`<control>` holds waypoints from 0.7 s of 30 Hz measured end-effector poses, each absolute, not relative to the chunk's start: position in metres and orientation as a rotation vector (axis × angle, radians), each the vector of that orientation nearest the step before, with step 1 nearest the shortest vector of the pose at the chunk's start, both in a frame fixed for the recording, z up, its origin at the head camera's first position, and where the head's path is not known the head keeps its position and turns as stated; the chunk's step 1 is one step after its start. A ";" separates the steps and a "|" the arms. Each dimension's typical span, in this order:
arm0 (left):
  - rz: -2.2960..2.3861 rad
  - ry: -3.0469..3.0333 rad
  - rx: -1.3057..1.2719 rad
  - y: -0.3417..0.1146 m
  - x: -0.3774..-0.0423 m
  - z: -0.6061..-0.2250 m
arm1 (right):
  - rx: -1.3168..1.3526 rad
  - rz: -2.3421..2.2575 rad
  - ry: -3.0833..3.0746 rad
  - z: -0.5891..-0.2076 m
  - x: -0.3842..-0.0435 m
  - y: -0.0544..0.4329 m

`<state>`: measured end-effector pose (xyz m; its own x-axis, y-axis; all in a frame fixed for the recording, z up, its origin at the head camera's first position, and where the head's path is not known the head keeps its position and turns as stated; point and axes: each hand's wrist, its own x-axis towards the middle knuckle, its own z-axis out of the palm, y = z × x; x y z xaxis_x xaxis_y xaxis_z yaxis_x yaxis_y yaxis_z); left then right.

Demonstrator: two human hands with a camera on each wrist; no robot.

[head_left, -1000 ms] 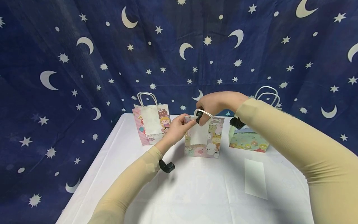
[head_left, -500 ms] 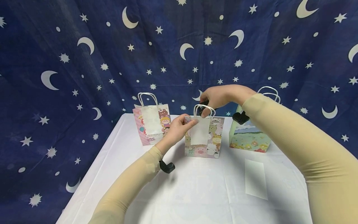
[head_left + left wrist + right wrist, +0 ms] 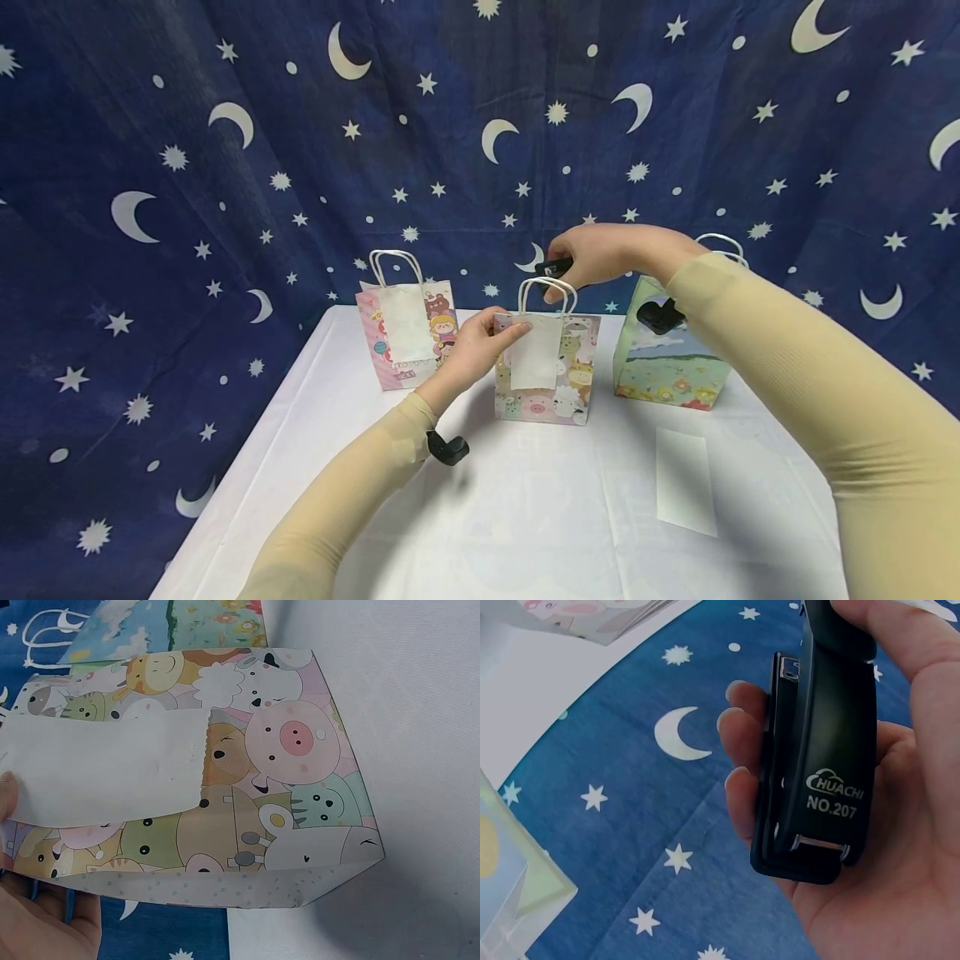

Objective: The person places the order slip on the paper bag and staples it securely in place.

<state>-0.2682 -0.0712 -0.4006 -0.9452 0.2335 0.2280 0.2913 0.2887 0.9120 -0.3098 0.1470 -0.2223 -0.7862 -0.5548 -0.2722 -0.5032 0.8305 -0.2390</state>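
In the head view a paper gift bag (image 3: 577, 354) with cartoon animals stands mid-table, its white twisted handles upright. A white paper slip (image 3: 534, 367) lies flat against its front. My left hand (image 3: 480, 342) pinches the bag's top left edge together with the slip, thumb in front and fingers behind, as the left wrist view also shows. Behind and above the handles, my right hand (image 3: 600, 254) grips a black stapler (image 3: 829, 750) marked HUACHI NO.207. Its fingers wrap the base and the thumb lies on top; the stapler is apart from the bag.
To the left stands a pink cartoon bag (image 3: 442, 321) with a white slip on its front. At the right is a landscape-print bag (image 3: 667, 375), partly behind the right arm. A loose white slip (image 3: 686, 479) lies on the white-covered table (image 3: 525, 517). A dark blue curtain (image 3: 420, 158) hangs behind.
My right hand has lifted the stapler from the bag's top edge, back and slightly right. The bag's handles now stand taller and free. My left hand keeps its hold.
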 end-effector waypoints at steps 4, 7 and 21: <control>-1.773 -2.474 -0.491 -0.070 -0.268 -0.401 | -0.805 -0.202 2.723 -0.218 -0.307 0.155; -1.764 -2.468 -0.480 -0.070 -0.268 -0.401 | -0.792 -0.212 2.767 -0.214 -0.304 0.161; -1.781 -2.448 -0.489 -0.068 -0.270 -0.402 | -0.763 -0.327 2.874 -0.197 -0.277 0.193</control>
<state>-0.2704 -0.0682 -0.4017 -0.9464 0.2106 0.2451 0.2979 0.2752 0.9140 -0.2771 0.1932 -0.1972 -0.8592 -0.5040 -0.0884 -0.4712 0.8467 -0.2473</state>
